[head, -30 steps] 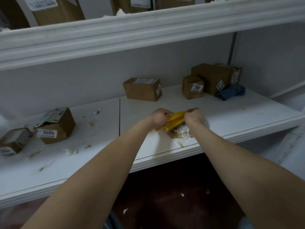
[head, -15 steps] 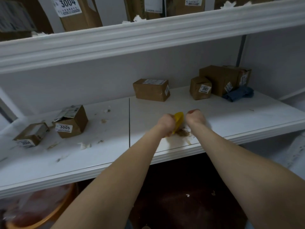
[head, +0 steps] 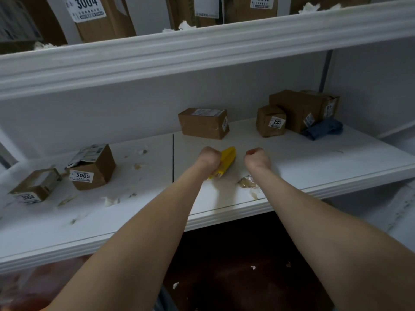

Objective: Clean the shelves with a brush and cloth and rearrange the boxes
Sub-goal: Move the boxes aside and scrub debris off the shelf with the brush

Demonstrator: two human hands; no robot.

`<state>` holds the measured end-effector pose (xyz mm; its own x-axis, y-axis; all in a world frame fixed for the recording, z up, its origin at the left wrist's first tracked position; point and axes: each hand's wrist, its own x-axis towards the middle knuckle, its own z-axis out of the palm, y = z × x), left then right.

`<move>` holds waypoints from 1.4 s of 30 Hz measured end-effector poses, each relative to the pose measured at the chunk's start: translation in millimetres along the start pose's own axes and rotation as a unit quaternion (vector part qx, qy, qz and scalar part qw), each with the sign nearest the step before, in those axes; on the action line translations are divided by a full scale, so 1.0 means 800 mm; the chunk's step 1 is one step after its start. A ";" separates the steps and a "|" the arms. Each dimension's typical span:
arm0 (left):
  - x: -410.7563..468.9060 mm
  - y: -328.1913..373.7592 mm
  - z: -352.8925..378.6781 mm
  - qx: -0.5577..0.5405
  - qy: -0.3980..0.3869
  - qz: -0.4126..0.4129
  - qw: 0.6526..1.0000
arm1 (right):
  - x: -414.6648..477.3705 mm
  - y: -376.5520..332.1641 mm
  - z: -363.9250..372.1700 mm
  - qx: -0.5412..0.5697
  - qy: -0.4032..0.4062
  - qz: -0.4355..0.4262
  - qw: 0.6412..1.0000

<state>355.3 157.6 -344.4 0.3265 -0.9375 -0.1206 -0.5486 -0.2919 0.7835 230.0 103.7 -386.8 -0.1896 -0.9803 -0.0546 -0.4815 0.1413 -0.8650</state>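
Observation:
My left hand (head: 208, 158) grips a yellow brush (head: 225, 161) over the middle of the white shelf (head: 314, 162). My right hand (head: 257, 157) hovers just right of it with fingers curled and nothing in it. A small heap of brown and white scraps (head: 247, 182) lies near the shelf's front edge, below my right wrist. A blue cloth (head: 323, 129) lies at the back right against a cluster of brown boxes (head: 296, 110). One brown box (head: 203, 123) sits at the back centre. Boxes labelled 3005 (head: 92, 167) and 3004 (head: 36, 187) stand at the left.
Scraps of paper and dust (head: 110, 200) are scattered over the left half of the shelf. The upper shelf (head: 202, 48) overhangs, carrying taller boxes (head: 98, 16). An orange bin (head: 33, 286) shows below left, and the dark floor (head: 235, 265) has bits of litter.
My right hand has let go of the yellow brush and moved off to the right. The brush stays in my left hand. The scrap heap now lies uncovered.

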 end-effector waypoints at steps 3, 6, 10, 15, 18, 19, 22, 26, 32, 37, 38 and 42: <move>0.016 0.004 -0.010 -0.035 0.020 -0.014 0.999 | 0.009 -0.004 0.006 0.011 -0.005 0.001 1.000; 0.035 0.004 -0.015 -0.051 0.022 -0.021 0.998 | 0.018 -0.008 0.014 0.016 -0.016 -0.002 1.000; 0.055 0.007 -0.015 -0.037 0.010 -0.015 0.999 | 0.025 -0.016 0.029 0.021 -0.053 -0.021 0.998; 0.068 0.001 -0.015 0.051 0.022 -0.019 0.998 | 0.028 -0.023 0.035 0.002 -0.082 -0.026 0.996; 0.074 0.000 -0.017 0.127 0.030 -0.002 0.991 | 0.027 -0.022 0.031 -0.008 -0.077 -0.016 0.997; 0.072 0.001 -0.018 0.146 0.029 0.005 0.989 | 0.025 -0.022 0.030 -0.007 -0.074 -0.013 0.997; 0.064 0.001 -0.018 0.178 0.017 0.028 0.983 | 0.019 -0.021 0.024 -0.002 -0.061 -0.010 0.998; 0.052 -0.003 -0.024 0.195 0.046 0.057 0.978 | 0.007 -0.025 0.018 0.008 -0.047 -0.001 0.999; 0.035 0.002 -0.044 0.217 0.097 0.110 0.965 | -0.013 -0.038 0.022 0.022 -0.049 0.004 0.999; 0.032 0.014 -0.030 0.241 0.087 0.167 0.952 | -0.011 -0.030 0.014 0.033 -0.046 0.009 0.998; 0.032 0.018 -0.024 0.237 0.086 0.180 0.951 | -0.008 -0.027 0.008 0.034 -0.042 0.008 0.999; 0.033 0.044 0.004 0.182 0.069 0.217 0.956 | 0.004 -0.009 -0.021 0.038 -0.007 0.006 0.999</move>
<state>342.3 122.0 -322.1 0.0916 -0.9586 0.2695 -0.8794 0.0492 0.4736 218.4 102.0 -372.6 -0.1823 -0.9807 -0.0713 -0.4122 0.1421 -0.8999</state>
